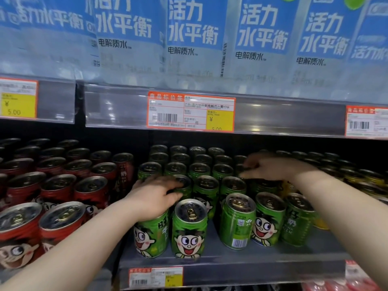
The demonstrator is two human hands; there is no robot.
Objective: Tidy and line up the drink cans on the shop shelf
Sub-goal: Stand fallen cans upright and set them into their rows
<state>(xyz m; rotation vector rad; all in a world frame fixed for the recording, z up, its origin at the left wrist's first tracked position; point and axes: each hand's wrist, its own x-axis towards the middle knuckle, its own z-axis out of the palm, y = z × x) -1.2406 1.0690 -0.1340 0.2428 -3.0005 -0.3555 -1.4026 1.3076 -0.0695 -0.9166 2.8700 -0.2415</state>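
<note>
— Where is the left hand?
— The left hand [155, 196] lies palm down on the front-left green can [151, 236]. Its fingers reach over the lid of the second-row can [185, 182] behind, and the thumb lies along that can's near rim. The fingers are blurred, so I cannot tell whether it grips or only rests there.

— And the other one?
— The right hand [273, 168] is farther back and to the right, over the third row of green cans [199, 170]. Its fingers point left and bend down about a can top. It is smeared too, so I cannot tell whether it is gripping or just touching.

— How do the cans stand?
— They are upright in rows on the grey shelf [231, 263]. The near row is uneven. The front-centre can [190, 227] is just right of the left hand, then there is a gap, then three more. The first of those, the barcode can [237, 221], is turned with its barcode forward. Red cans [92, 192] fill the left side. Yellow cans [371, 178] sit to the right, past the right wrist.

— Is there any writing?
— The green cans carry a wide-eyed cartoon face, and the rightmost near one reads "仔", "奶" and a faint "MILK". A far red can shows "牛奶". The price tag [191, 111] above is headed "商品标价签" and has a "¥" on its yellow patch. The left tag [19, 99] reads "5.00". The bottles [193, 24] on top say "活力水平衡" and "电解质水".
</note>
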